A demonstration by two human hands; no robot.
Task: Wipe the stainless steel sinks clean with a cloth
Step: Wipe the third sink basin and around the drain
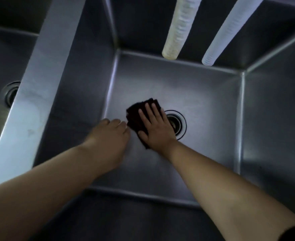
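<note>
Right hand [154,126] presses flat on cloth [139,115]; left hand [111,134] curled, seemingly empty; cloth could snag on drain [177,124].

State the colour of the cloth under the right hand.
Very dark, near black, cloth; head view.

I see my right hand [154,126] flat on the cloth [139,113] on the sink [204,105] floor, just left of the drain [176,124]; my left hand [111,134] is beside the cloth's left edge.
</note>
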